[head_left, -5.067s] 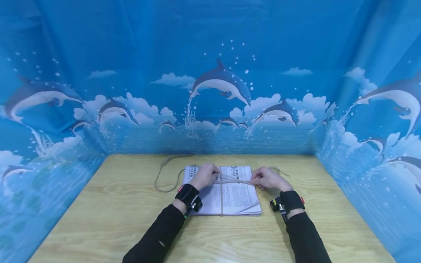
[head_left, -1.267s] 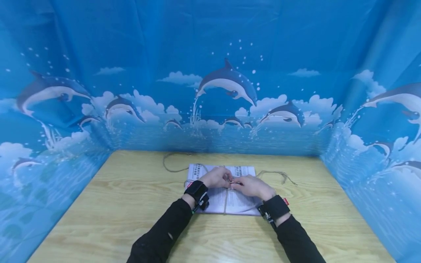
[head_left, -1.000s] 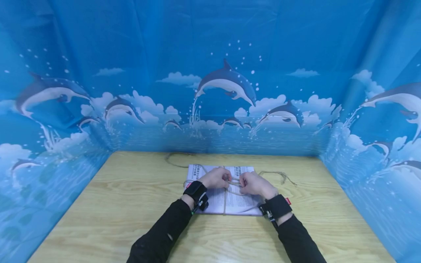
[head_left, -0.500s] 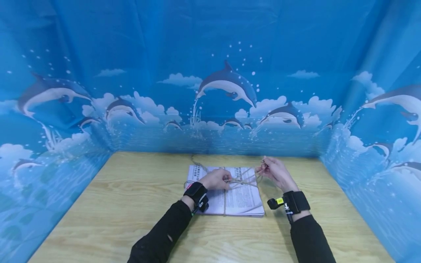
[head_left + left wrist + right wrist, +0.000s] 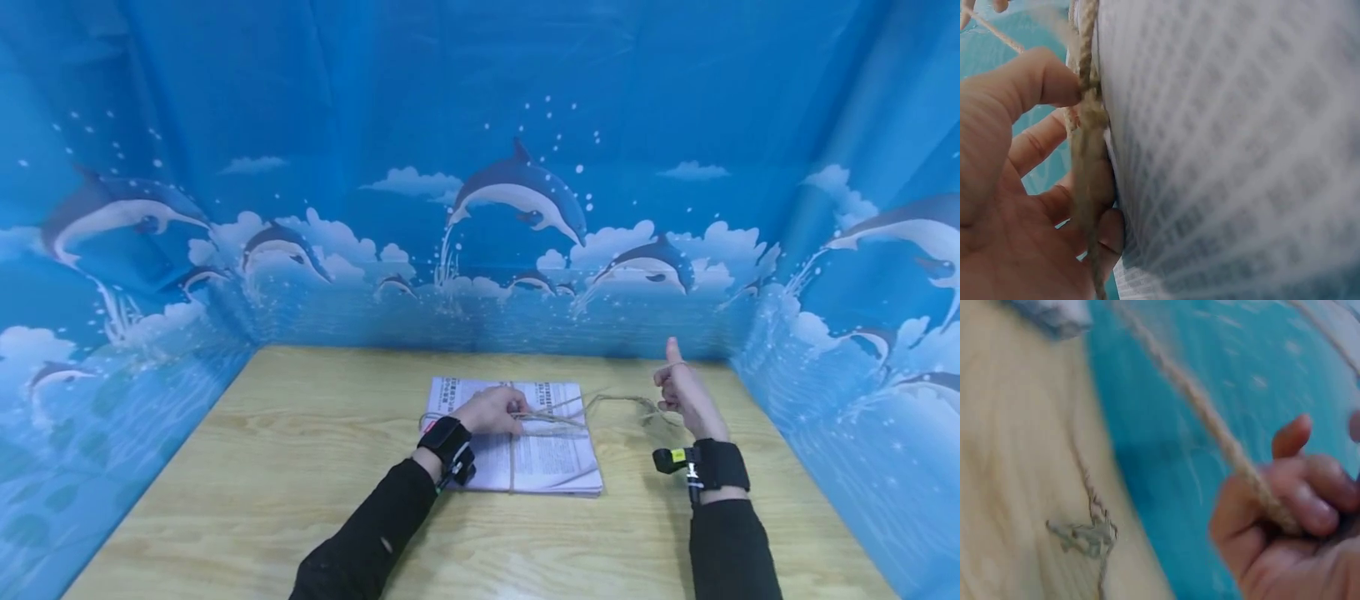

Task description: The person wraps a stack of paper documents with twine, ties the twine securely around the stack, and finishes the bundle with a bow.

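A flat stack of printed papers (image 5: 555, 462) lies on the table, with twine (image 5: 512, 458) running across it front to back and side to side. Over the crossing, my left hand (image 5: 491, 408) pinches the twine; the left wrist view shows the thumb against a knot (image 5: 1092, 115) just above the printed sheet. My right hand (image 5: 684, 393) is raised off the stack's right side, thumb upward. Its curled fingers grip a strand of twine (image 5: 1200, 409) that stretches back toward the stack.
Another length of twine (image 5: 618, 398) lies right of the stack, its frayed, knotted end (image 5: 1085, 537) on the wooden table (image 5: 300, 467). Blue dolphin-printed sheeting (image 5: 495, 317) rises behind the table and along both sides.
My right hand has moved from beside the left hand out to the right and up, drawing twine with it. The loose twine behind the stack's left has been drawn in. My left hand has stayed put.
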The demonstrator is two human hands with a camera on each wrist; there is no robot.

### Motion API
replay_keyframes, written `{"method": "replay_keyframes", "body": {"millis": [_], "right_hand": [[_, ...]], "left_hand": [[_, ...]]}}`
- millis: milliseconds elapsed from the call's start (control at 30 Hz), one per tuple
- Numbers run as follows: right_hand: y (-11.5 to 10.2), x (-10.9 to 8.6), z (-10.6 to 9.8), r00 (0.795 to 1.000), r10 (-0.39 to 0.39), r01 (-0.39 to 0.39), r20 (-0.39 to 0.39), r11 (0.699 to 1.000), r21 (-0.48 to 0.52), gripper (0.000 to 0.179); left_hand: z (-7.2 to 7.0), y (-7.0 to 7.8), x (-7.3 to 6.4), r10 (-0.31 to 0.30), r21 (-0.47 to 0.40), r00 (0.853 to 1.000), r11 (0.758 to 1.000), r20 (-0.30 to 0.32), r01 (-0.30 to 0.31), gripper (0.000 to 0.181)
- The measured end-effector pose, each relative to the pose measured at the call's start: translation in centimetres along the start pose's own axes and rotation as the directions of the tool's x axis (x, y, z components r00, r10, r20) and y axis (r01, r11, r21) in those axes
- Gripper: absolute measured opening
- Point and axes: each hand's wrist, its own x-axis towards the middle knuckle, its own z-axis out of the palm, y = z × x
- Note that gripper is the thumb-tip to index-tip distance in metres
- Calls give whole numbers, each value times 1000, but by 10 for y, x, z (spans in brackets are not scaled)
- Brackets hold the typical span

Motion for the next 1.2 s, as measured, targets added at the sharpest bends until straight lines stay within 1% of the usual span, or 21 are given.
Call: {"method": "replay_keyframes", "body": {"millis": [33,67,100,133,167,233,267,300,333,467,533,633,767,833,900,933,967,1000,1067,1133,1200], "right_hand": [[1,-1,-4,1000,30,-30,5,998,56,68],[2,-1,-7,999,44,-43,-8,996,72,70],[3,-2,-8,999,35,-34,-34,999,40,74],[3,-2,-8,996,16,-20,-84,999,-40,77],[3,-2,-6,989,-5,-14,-148,991,-133,81],[0,-3,-1,964,-54,-33,-260,948,-318,85],[-1,-4,2,954,-80,-36,-290,927,-374,88],[-3,-4,4,945,-102,-35,-310,912,-409,90],[-5,-5,6,941,-114,-33,-320,906,-421,91],[-9,-8,11,937,-130,-10,-323,918,-398,95],[-11,-9,13,935,-150,0,-323,906,-423,93],[-13,-9,16,919,-231,50,-319,872,-488,85],[-16,-7,22,889,-358,160,-285,827,-539,74],[-15,-6,25,884,-383,185,-267,813,-552,71],[-13,-3,27,879,-399,194,-262,800,-568,69],[-12,-3,28,877,-400,191,-267,799,-570,68],[-11,-3,28,870,-403,184,-285,800,-571,68],[-9,-3,27,855,-414,176,-313,799,-575,67],[-7,-4,23,833,-410,148,-373,814,-562,66],[-4,-6,17,807,-411,131,-425,825,-550,64],[-2,-6,13,791,-410,121,-455,833,-540,62]], "left_hand": [[0,0,0,1,5,1000,1000,0,-1,18],[1,0,0,1,5,1000,1000,1,-1,18],[1,1,0,0,8,1000,1000,1,0,17],[1,1,1,-1,10,1000,1000,3,1,16],[1,1,1,-3,8,1000,1000,4,3,15],[1,2,1,-6,4,1000,1000,8,5,14],[1,2,1,-9,2,1000,1000,11,9,14],[1,2,1,-8,6,1000,1000,11,8,14],[1,2,1,-6,11,1000,1000,11,6,15],[1,3,2,1,66,1000,998,2,-1,20],[1,6,2,-1,113,1000,994,-8,2,20],[2,12,0,-11,188,999,982,-39,18,15],[7,22,0,-5,291,995,956,-101,34,9],[9,26,0,-2,317,993,947,-120,41,9],[10,29,1,-13,311,992,949,-122,51,10],[11,30,2,-22,291,992,955,-120,57,11],[11,31,2,-32,268,993,961,-114,62,12],[11,31,2,-38,248,994,967,-107,64,13],[10,31,1,-51,191,995,979,-90,67,15],[8,30,0,-51,152,996,986,-78,63,17],[6,28,-1,-44,134,996,990,-74,54,19]]}}
